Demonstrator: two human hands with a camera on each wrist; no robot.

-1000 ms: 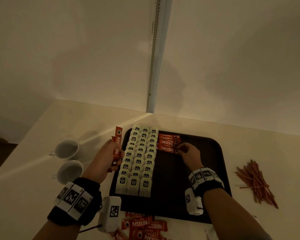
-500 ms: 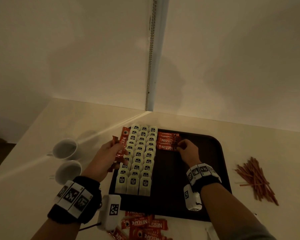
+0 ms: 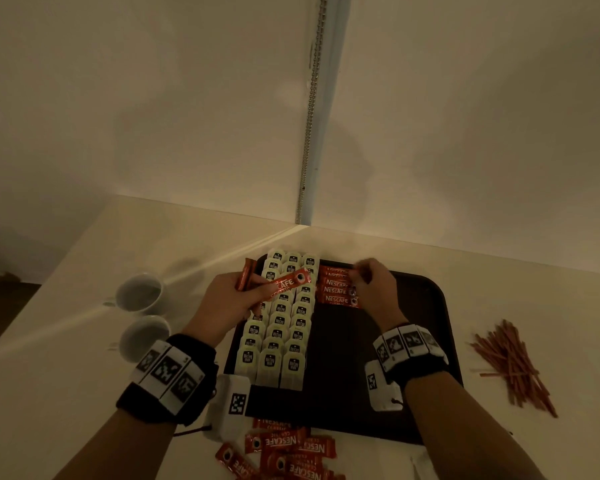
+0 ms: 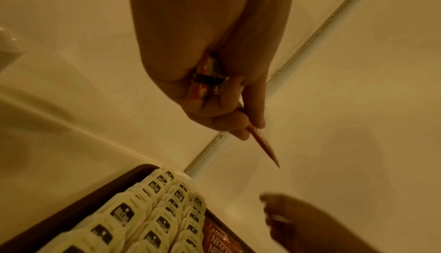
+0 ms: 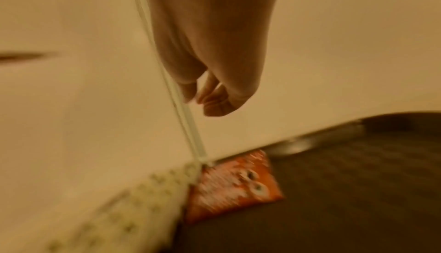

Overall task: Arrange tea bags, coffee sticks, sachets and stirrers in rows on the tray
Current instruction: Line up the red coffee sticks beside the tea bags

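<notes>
Right wrist view blurred; right hand [image 3: 373, 287] hovered above the laid coffee sticks [image 3: 336, 289] on the tray [image 3: 426, 327], fingers loosely curled, empty. Left hand [image 3: 227, 299] gripped several sticks, bottoms hidden in the fist; held coffee stick [image 3: 284, 284] pointed rightward over tea bags [image 3: 281, 327], long axis slanting up.

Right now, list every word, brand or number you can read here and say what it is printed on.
"NESCAFE" on the coffee sticks lying on the tray.
"CAFE", the visible part, on the stick held in the left hand.
"NESCAFE", upside down, on the loose sticks before the tray.
Tea bag labels: too small to read.
Wristband markers: patterns, not text.
</notes>
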